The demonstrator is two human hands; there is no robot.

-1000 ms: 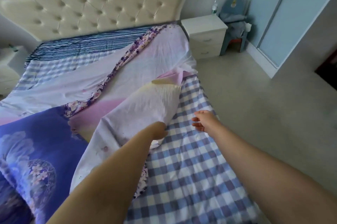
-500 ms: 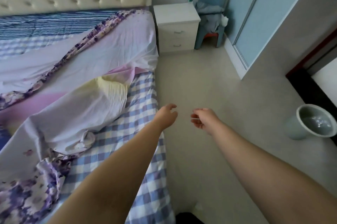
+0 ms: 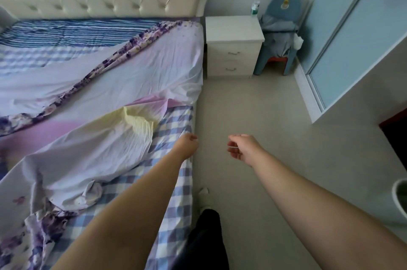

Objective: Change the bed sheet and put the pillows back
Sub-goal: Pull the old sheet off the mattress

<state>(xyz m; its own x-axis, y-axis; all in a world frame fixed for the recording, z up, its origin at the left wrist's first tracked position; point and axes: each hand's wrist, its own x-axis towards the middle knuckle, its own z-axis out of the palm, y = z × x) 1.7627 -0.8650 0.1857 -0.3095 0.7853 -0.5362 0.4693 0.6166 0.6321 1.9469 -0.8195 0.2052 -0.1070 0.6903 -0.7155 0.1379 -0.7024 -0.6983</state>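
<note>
text: none legible | bottle (image 3: 255, 4) label: perhaps printed, too blurred

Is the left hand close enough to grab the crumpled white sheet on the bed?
Probably yes. The left hand hovers empty at the bed's edge, over the checked sheet, and the crumpled white sheet lies just beside it with nothing between.

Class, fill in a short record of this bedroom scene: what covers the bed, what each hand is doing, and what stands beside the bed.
bed cover: pale floral sheet lies rumpled over the checked sheet
left hand: loosely curled, holds nothing
right hand: loosely curled, holds nothing
beside bed: white nightstand, bottle on it
pillows: none visible
</note>
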